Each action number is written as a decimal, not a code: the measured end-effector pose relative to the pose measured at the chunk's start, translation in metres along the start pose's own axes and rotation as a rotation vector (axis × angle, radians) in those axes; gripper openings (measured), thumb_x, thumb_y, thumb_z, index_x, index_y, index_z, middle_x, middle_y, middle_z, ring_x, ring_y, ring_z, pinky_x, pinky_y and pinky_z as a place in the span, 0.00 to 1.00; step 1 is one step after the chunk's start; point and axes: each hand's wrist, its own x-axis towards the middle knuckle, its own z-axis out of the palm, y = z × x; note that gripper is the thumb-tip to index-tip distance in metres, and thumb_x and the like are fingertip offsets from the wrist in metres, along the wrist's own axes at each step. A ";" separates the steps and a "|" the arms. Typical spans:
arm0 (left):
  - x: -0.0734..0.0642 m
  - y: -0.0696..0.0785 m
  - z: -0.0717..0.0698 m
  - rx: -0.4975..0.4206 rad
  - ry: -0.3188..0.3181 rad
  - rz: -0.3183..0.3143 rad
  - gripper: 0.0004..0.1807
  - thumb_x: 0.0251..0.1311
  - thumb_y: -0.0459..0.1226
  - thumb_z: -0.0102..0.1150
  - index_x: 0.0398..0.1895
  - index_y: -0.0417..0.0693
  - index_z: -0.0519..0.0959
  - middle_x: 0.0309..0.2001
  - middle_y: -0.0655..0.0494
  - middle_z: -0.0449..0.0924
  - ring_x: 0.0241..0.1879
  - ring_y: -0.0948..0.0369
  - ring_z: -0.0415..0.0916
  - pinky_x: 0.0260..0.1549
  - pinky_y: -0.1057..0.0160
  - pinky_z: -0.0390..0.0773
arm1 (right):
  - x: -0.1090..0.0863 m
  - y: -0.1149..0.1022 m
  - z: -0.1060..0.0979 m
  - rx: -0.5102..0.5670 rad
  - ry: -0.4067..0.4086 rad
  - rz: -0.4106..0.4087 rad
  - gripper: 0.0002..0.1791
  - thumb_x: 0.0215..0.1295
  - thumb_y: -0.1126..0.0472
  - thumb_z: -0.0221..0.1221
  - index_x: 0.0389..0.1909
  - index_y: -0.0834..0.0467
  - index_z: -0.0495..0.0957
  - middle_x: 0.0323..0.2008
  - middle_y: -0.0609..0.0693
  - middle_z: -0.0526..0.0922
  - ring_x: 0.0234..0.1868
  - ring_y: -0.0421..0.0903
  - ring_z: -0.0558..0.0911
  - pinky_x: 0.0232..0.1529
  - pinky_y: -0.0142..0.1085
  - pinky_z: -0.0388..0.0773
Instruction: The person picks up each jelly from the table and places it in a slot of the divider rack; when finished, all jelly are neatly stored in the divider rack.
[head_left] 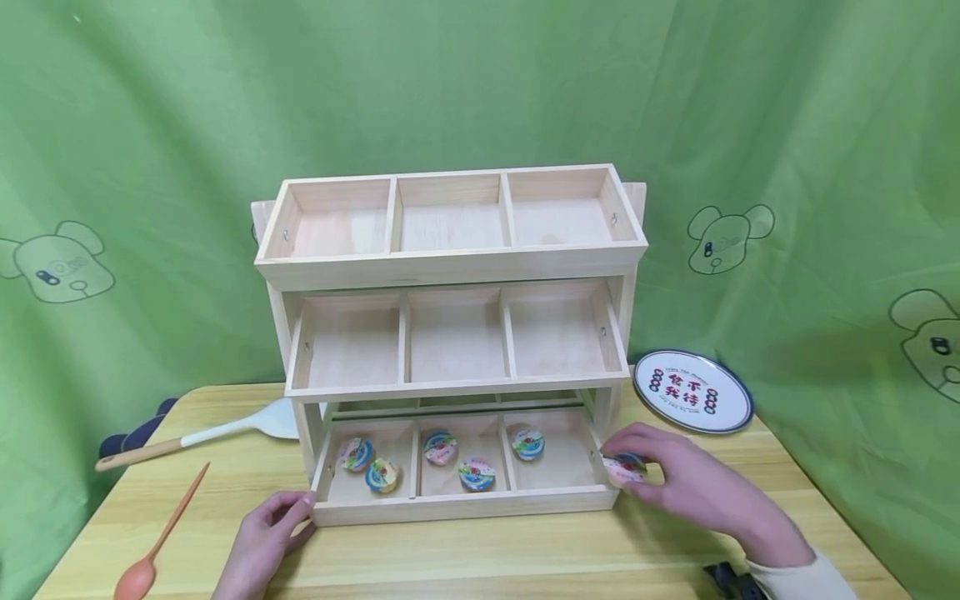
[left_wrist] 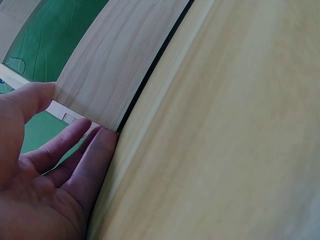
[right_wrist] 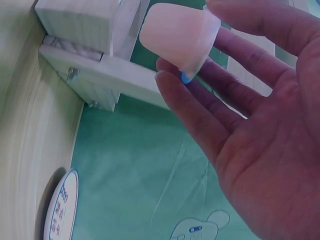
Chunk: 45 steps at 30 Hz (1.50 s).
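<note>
Beside the right end of the shelf's bottom tray, my right hand pinches a jelly cup between thumb and fingers. In the right wrist view this jelly cup has a pale pink body and lies tipped sideways. My left hand holds the tray's left front corner, with thumb and fingers against the wood in the left wrist view. Several jelly cups lie in the bottom tray: two in the left compartment, two in the middle and one jelly cup in the right.
Above are the shelf's middle tray and top tray, each with three bare compartments. A white plate with a dark rim lies at the right. At the left lie a white spatula and an orange spoon. A green curtain hangs behind.
</note>
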 end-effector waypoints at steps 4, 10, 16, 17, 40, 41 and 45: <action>0.000 0.000 0.000 0.006 0.002 -0.003 0.21 0.68 0.39 0.59 0.49 0.25 0.75 0.51 0.40 0.73 0.47 0.59 0.74 0.49 0.61 0.84 | 0.007 -0.005 0.003 -0.003 -0.032 -0.012 0.15 0.63 0.57 0.66 0.51 0.48 0.81 0.51 0.40 0.78 0.52 0.44 0.77 0.53 0.44 0.81; 0.000 -0.001 -0.001 0.010 0.000 -0.008 0.22 0.68 0.40 0.59 0.50 0.25 0.74 0.53 0.39 0.72 0.50 0.57 0.74 0.50 0.61 0.83 | 0.020 -0.008 0.010 0.014 -0.063 -0.020 0.18 0.60 0.60 0.67 0.52 0.48 0.81 0.52 0.40 0.78 0.53 0.46 0.77 0.54 0.47 0.81; 0.001 -0.001 -0.001 0.013 -0.003 -0.006 0.23 0.68 0.41 0.60 0.51 0.25 0.74 0.53 0.38 0.72 0.51 0.55 0.74 0.50 0.61 0.83 | 0.032 -0.006 0.018 0.085 -0.100 -0.017 0.23 0.53 0.66 0.67 0.52 0.48 0.81 0.52 0.40 0.77 0.54 0.46 0.76 0.55 0.47 0.80; 0.001 -0.001 0.000 0.009 -0.004 -0.004 0.23 0.68 0.40 0.60 0.51 0.25 0.74 0.53 0.38 0.72 0.51 0.55 0.74 0.50 0.61 0.83 | 0.034 -0.005 0.020 0.099 -0.104 -0.016 0.24 0.53 0.67 0.66 0.53 0.48 0.81 0.52 0.40 0.77 0.54 0.47 0.76 0.55 0.47 0.80; 0.001 -0.001 0.000 0.004 0.000 -0.006 0.22 0.68 0.40 0.60 0.51 0.25 0.74 0.53 0.39 0.72 0.49 0.58 0.74 0.50 0.61 0.83 | 0.053 0.016 0.053 0.137 -0.182 -0.034 0.22 0.55 0.69 0.65 0.53 0.55 0.81 0.54 0.47 0.78 0.55 0.53 0.76 0.58 0.52 0.77; 0.001 -0.001 -0.001 0.007 -0.001 -0.007 0.22 0.68 0.40 0.60 0.51 0.25 0.74 0.53 0.39 0.72 0.49 0.57 0.74 0.50 0.62 0.83 | 0.053 0.017 0.054 0.135 -0.185 -0.030 0.22 0.56 0.68 0.65 0.53 0.55 0.81 0.54 0.47 0.78 0.56 0.53 0.76 0.59 0.52 0.77; 0.000 -0.002 -0.001 0.007 0.002 -0.007 0.23 0.67 0.40 0.60 0.51 0.25 0.74 0.53 0.39 0.72 0.49 0.57 0.74 0.49 0.61 0.83 | 0.055 0.018 0.056 0.109 -0.188 -0.025 0.21 0.55 0.68 0.65 0.52 0.55 0.82 0.54 0.48 0.79 0.55 0.53 0.76 0.58 0.52 0.78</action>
